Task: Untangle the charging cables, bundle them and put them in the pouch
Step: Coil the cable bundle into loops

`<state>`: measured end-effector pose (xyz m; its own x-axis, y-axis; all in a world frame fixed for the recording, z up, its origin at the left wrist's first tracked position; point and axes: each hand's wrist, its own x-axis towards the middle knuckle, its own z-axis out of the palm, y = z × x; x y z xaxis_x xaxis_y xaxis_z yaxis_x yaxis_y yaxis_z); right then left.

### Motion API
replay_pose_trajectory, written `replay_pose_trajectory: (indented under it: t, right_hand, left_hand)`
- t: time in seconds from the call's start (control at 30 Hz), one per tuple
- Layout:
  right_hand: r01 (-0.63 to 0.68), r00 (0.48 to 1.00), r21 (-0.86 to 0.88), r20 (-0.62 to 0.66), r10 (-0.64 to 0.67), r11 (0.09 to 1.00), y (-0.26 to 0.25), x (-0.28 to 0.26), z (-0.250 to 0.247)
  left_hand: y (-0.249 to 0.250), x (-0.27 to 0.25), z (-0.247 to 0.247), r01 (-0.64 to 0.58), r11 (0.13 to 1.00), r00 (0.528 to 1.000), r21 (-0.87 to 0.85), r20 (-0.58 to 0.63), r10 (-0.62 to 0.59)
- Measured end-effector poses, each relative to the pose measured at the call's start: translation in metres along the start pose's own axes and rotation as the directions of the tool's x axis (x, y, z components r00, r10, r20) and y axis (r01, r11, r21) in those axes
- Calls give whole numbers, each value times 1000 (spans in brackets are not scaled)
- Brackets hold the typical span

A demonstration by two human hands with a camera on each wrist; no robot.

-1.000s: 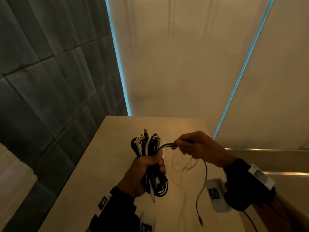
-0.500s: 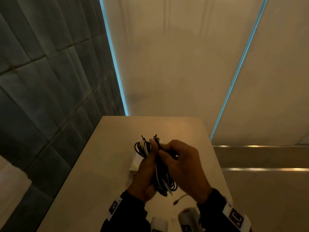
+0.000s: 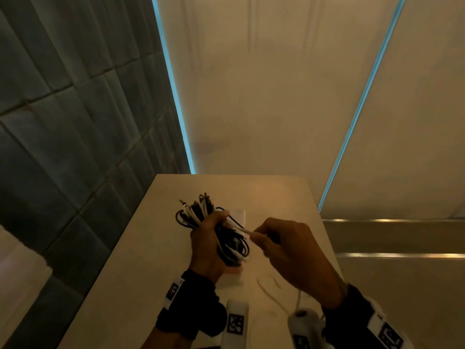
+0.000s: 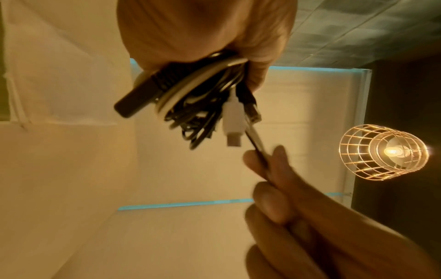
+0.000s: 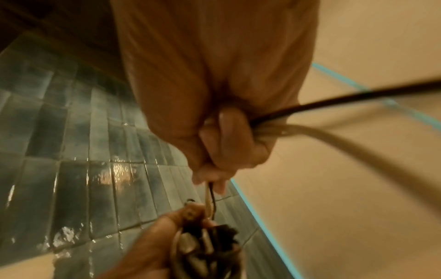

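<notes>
My left hand (image 3: 208, 238) grips a folded bundle of black and white charging cables (image 3: 198, 212) above the beige table (image 3: 120, 273); loops stick out above and below the fist. In the left wrist view the bundle (image 4: 190, 98) shows a black plug and a white USB plug (image 4: 232, 124) hanging free. My right hand (image 3: 266, 238) pinches the loose black and white cable ends (image 3: 241, 229) just right of the bundle, pulled taut. In the right wrist view these strands (image 5: 334, 100) trail out of the right hand (image 5: 229, 143). A pale flat pouch-like thing (image 3: 232, 275) lies under the bundle, mostly hidden.
The table stands in a corner: dark tiled wall (image 3: 63, 122) on the left, beige wall panels with blue light strips (image 3: 357, 109) behind. A wire-cage lamp (image 4: 384, 152) hangs overhead. A step with metal edging (image 3: 392, 255) lies right of the table.
A second ago my right hand held the cable ends out to the right, then it closed in over the bundle. Now it has drawn back right, pulling the ends taut.
</notes>
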<state>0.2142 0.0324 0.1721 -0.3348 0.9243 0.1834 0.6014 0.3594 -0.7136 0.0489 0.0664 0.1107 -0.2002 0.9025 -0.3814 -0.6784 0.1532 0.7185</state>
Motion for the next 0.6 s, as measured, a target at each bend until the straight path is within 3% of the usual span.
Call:
replay_pose_trajectory:
  t: [0.1,0.17,0.27,0.33,0.4,0.47,0.6]
  right_hand:
    - [85,994,158,51,-94,984,-11,-15,16]
    - [68,993,298,76,-95,952,-9,-21,33]
    - [-87,993,559,117,26,825,6,-27,49]
    - [-254,958,672,276,82,695,20,-34,54]
    - [-396,886,666,458,73,632,37,-41,57]
    - [-454,830,564,549,97,689,57,-40,55]
    - [-406,819,382,556,144,830,83,-19,23]
  left_hand:
    - [7,4,6,-49,999,999,-15,-18,49]
    - [11,1,12,-28,999,999,-38,27,29]
    - [18,-8,20,0,997,995,-78,104,8]
    - [22,-14,22,54,991,987,-119,158,-35]
    - [27,-22,24,128,984,968,-128,234,-95]
    - [31,-30,22,185,981,931,-55,330,-157]
    - [35,-42,13,215,951,853,222,432,-294]
